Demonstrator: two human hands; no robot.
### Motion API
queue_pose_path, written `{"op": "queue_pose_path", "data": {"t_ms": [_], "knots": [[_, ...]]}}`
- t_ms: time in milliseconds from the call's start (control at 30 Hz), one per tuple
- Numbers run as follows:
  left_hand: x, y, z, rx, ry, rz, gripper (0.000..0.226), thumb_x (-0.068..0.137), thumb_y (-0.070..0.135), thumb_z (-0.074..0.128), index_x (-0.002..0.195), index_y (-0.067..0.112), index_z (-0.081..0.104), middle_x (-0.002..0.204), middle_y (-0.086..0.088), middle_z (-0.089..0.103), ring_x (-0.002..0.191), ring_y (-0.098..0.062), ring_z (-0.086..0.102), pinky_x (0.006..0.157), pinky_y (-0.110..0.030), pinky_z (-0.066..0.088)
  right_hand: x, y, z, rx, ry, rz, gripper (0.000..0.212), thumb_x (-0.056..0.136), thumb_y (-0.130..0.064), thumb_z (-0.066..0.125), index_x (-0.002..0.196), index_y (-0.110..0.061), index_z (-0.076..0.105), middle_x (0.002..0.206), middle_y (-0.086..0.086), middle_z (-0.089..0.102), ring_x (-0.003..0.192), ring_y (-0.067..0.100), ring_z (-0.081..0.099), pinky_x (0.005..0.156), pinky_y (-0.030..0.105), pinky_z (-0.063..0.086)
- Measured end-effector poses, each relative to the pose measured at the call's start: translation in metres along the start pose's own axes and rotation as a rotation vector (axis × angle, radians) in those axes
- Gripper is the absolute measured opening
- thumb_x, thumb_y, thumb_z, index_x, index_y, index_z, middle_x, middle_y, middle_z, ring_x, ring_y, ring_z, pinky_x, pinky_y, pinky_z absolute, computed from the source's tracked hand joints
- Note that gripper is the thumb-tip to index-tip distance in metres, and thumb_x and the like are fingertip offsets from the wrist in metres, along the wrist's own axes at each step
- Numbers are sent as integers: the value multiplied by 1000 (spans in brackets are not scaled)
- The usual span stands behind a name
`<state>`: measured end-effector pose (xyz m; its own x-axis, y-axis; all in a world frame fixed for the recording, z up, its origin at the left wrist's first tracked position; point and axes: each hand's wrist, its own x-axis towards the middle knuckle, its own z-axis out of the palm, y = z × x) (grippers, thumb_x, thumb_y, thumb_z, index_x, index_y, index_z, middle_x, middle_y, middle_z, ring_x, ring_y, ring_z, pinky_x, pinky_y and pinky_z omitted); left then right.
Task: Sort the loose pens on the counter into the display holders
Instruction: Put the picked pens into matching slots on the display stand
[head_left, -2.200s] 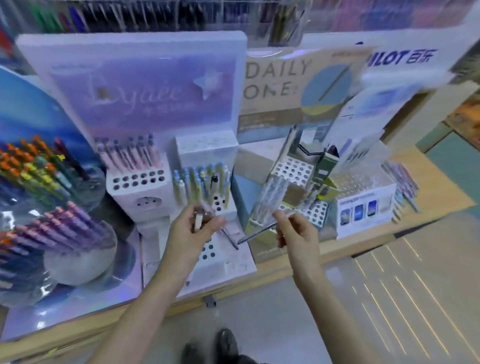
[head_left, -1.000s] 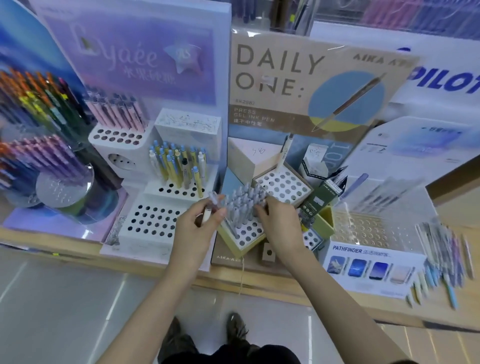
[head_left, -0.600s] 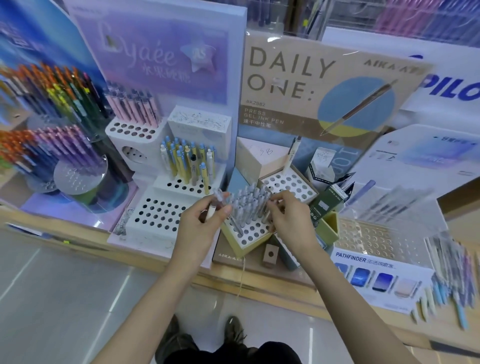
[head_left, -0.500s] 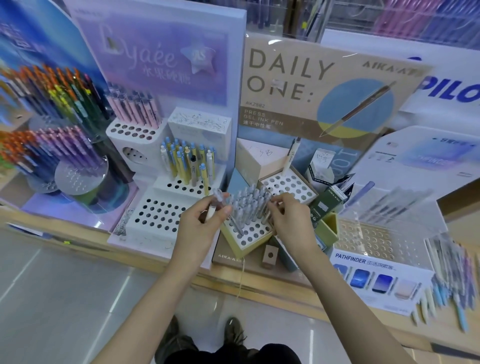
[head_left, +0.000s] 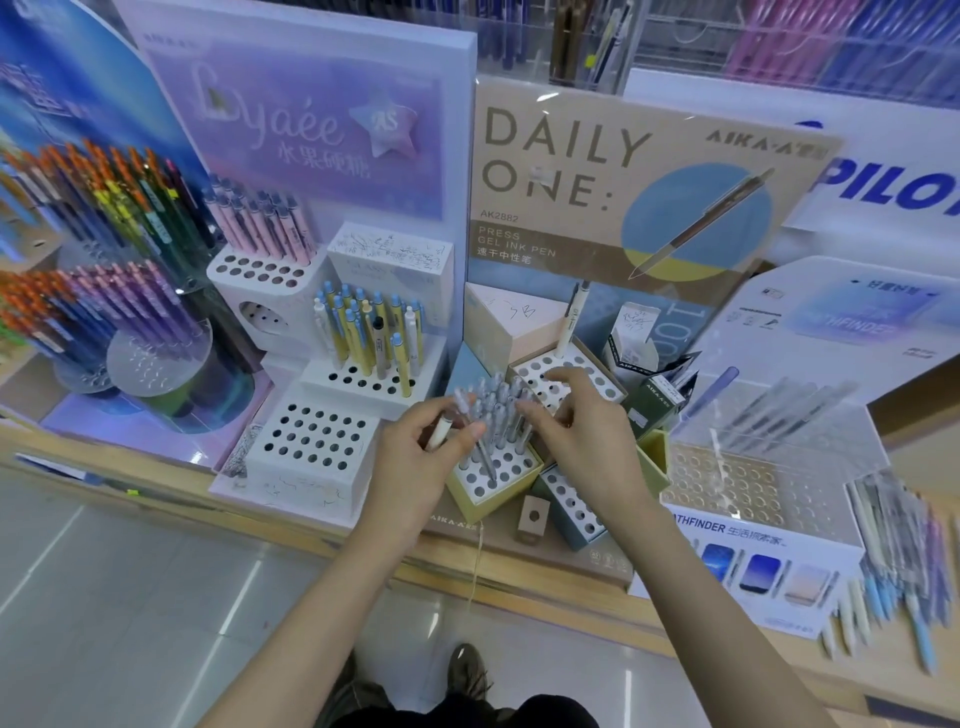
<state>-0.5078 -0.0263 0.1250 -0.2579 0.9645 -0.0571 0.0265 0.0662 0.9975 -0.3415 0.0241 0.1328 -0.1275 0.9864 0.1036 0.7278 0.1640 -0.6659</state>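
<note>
A: Far left, nine o'clock: round tiered stand, packed with orange, yellow and purple pens, all slanted.

B: Next over?

A: White stepped holder. Pink pens in its top tier at ten o'clock; blue-capped yellow and white pens in the middle tier; the lowest tier's holes show nothing in them.

B: The left hand?

A: Left hand sits near centre, at the left edge of the yellow-sided holder. Fingers curled round a white pen, pinched between thumb and forefinger. A second, clear-barrelled pen seems to be in the same grip; blur prevents certainty.

B: And that holder?

A: A cluster of grey pens stands upright in its rear holes. Front holes unfilled. One grey pen leans forward just beside the left thumb.

B: The right hand?

A: Right hand, just right of centre, fingers spread and loosely bent over the grey cluster, fingertips touching or just off the pen tops. It grips nothing visible.

B: Further right?

A: Clear perforated tray at three o'clock, a few pale pens lying slanted above it. Beyond, at four o'clock, the loose pens lie in a heap on the wooden counter, well apart from both hands. Blurred; colours read as blue, white, grey.
</note>
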Motion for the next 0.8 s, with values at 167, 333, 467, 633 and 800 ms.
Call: {"op": "queue_pose_path", "data": {"t_ms": [167,333,467,633,800], "knots": [[2,8,13,180,-62,63,25,79,12,75,77,34,62,76,6,63,68,4,57,63,-9,42,-5,-30,-15,392,-184,-44,24,83,-38,69,104,-27,66,78,-6,57,67,6,52,61,16,42],[3,12,19,334,-105,139,25,78,15,77,90,27,58,83,10,54,65,9,51,59,-3,36,-2,-32,-17,279,-94,-141,15,88,-19,66,100,-12,71,89,-2,62,78,0,54,70,9,40],[4,3,11,431,-62,167,31,86,13,69,116,13,61,102,3,49,86,3,50,73,0,35,0,-12,-21,131,95,-149,17,88,-17,66,99,-7,72,87,2,63,80,14,56,74,20,42],[6,-10,3,450,11,99,16,88,9,65,104,12,63,105,-4,49,90,-14,52,72,-10,39,-8,1,-3,61,117,-238,18,89,-11,66,103,-2,71,88,12,66,77,22,61,73,31,47],[6,-15,0,421,5,68,15,89,9,64,103,12,62,101,0,50,95,-16,53,83,-23,42,-8,4,4,71,177,-276,18,87,-7,67,102,0,72,83,13,65,72,24,61,69,33,48]]}}
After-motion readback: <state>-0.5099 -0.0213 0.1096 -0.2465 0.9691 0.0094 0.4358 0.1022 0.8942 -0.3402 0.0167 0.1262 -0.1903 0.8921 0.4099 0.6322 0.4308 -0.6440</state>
